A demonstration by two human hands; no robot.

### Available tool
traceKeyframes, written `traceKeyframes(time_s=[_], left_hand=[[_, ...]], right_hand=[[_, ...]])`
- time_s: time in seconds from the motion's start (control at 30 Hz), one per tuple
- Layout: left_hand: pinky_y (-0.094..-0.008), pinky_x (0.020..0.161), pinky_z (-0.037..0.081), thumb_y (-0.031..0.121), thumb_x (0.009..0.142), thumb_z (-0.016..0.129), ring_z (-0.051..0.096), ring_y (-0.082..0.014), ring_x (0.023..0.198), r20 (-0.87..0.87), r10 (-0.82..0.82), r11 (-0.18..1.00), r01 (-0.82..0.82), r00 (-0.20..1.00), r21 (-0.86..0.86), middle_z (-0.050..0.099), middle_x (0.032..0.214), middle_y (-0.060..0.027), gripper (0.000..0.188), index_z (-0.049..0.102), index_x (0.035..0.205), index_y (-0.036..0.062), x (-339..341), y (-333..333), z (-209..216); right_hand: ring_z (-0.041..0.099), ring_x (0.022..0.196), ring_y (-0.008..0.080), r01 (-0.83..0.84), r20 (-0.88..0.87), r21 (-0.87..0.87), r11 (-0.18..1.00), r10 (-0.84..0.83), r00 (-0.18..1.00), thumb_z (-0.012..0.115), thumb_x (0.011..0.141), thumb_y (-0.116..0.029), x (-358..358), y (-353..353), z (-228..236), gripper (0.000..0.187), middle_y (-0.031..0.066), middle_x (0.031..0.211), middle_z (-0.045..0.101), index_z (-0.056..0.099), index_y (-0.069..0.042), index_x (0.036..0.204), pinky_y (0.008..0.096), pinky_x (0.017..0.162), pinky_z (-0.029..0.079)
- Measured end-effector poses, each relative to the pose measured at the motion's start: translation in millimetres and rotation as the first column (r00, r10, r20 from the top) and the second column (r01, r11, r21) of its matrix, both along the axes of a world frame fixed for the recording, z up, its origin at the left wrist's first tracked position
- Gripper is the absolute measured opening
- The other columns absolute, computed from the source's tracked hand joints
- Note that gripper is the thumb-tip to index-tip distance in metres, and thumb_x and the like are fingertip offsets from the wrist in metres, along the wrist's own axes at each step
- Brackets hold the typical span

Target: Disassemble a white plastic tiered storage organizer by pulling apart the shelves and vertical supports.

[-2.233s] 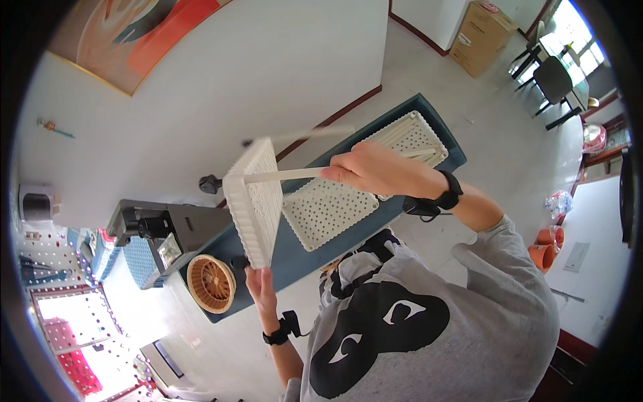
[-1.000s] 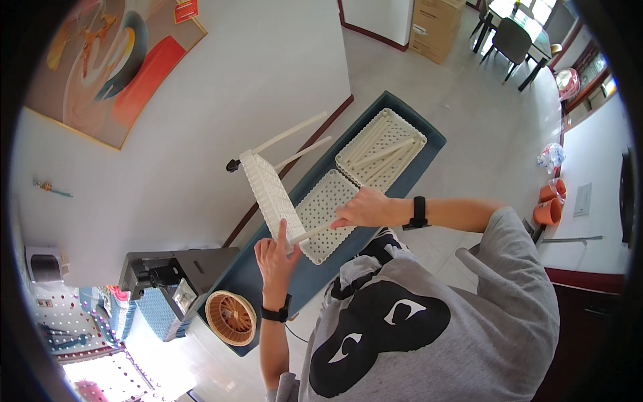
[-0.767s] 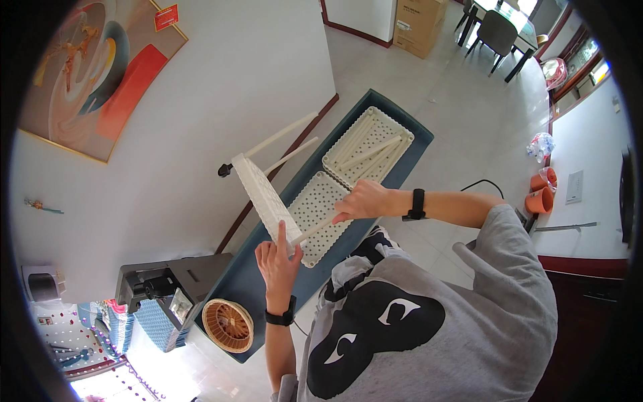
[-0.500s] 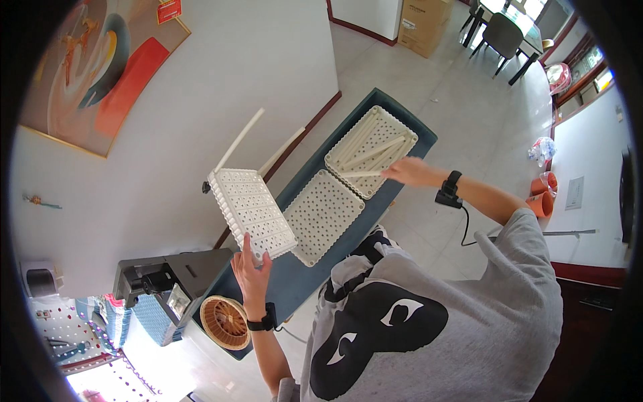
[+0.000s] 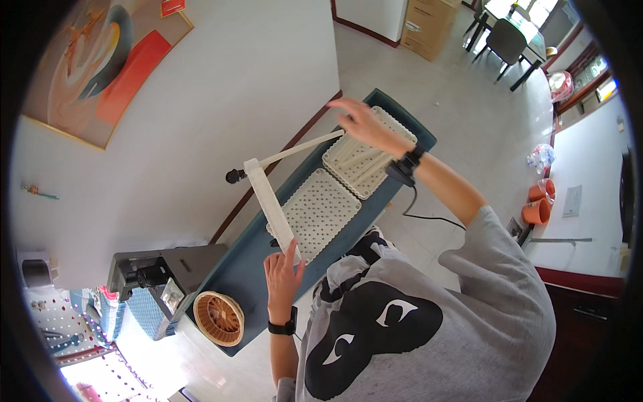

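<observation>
My left hand (image 5: 283, 281) grips the near end of a white plastic shelf panel (image 5: 269, 204), which is tipped up so that mostly its long narrow edge shows. A cream tube (image 5: 305, 149) runs from the panel's far end toward the right tray, and a black wheel (image 5: 235, 176) sits at the same corner. Above the far side of that tray, my right hand (image 5: 370, 127) has its fingers stretched out, slightly blurred, close to the tube's end. Whether it touches the tube is unclear. Under it, several loose tubes (image 5: 367, 175) lie in the perforated white tray (image 5: 328, 161).
A second perforated tray (image 5: 321, 208) lies on the long dark green bench (image 5: 251, 295). At the bench's near left end stands a round wicker basket (image 5: 219, 318), with a grey machine (image 5: 161, 271) beside it. The white wall (image 5: 221, 87) borders the bench's left side.
My right hand has moved left and away from me across the tray, and the tube it held no longer shows in it. My left hand has swung the panel rightward and turned it edge-on.
</observation>
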State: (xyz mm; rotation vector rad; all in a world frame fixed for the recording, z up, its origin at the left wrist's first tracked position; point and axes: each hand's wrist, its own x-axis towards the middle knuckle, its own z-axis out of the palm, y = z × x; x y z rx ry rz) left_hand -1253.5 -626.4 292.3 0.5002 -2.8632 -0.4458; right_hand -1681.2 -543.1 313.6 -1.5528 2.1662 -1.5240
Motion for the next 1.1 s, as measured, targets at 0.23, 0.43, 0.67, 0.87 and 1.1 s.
traceKeyframes(time_s=[0.23,0.43,0.67,0.87,1.1], left_hand=[[-0.0454,0.1,0.042,0.015,0.086,0.076,0.058,-0.0307,0.1,0.001,0.011,1.0,-0.011,1.0,0.012,0.064,0.098,-0.012,0.074,0.045,0.152,0.0096,5,17,-14],[-0.0502,0.103,0.042,0.017,0.087,0.076,0.053,-0.0389,0.117,-0.155,0.291,0.95,-0.304,0.944,-0.068,0.056,0.126,-0.0199,0.074,0.042,0.152,0.0058,27,10,23],[-0.0522,0.107,0.039,0.025,0.083,0.082,0.048,-0.0381,0.13,-0.57,0.395,0.875,-0.485,0.721,-0.007,0.049,0.139,-0.019,0.074,0.047,0.145,0.0023,26,-2,108],[-0.0509,0.111,0.034,0.025,0.078,0.084,0.053,-0.0304,0.12,-0.214,0.327,0.914,-0.366,0.921,-0.178,0.057,0.121,-0.0129,0.077,0.05,0.144,0.0058,-4,-5,101],[-0.0396,0.085,0.05,0.025,0.079,0.082,0.063,-0.0222,0.085,-0.018,0.15,0.974,-0.151,0.989,-0.167,0.063,0.085,-0.0031,0.083,0.046,0.153,0.0172,6,-7,92]], right_hand=[[0.069,0.088,0.0372,-0.297,0.025,0.633,0.715,0.365,0.931,0.061,0.1,-0.043,70,-71,30,0.044,0.0204,0.093,0.071,0.069,0.0,0.102,0.046,0.077,0.052],[0.065,0.067,0.0393,-0.174,-0.199,0.348,0.921,0.254,0.947,0.07,0.092,-0.038,119,-47,90,0.039,0.0146,0.067,0.066,0.065,-0.003,0.076,0.0501,0.061,0.047],[0.062,0.07,0.0258,-0.161,-0.63,-0.026,0.987,0.109,0.769,0.076,0.088,-0.031,178,2,100,0.025,0.0057,0.073,0.057,0.064,-0.009,0.085,0.0407,0.059,0.047],[0.067,0.073,0.0254,-0.18,-0.471,0.287,0.941,0.302,0.829,0.072,0.09,-0.033,209,19,57,0.024,0.0068,0.077,0.063,0.061,-0.012,0.088,0.039,0.063,0.053],[0.069,0.072,0.0365,-0.504,0.098,0.691,0.518,0.625,0.775,0.05,0.102,-0.052,191,20,56,0.049,0.0167,0.076,0.069,0.067,-0.008,0.087,0.0469,0.062,0.054]])
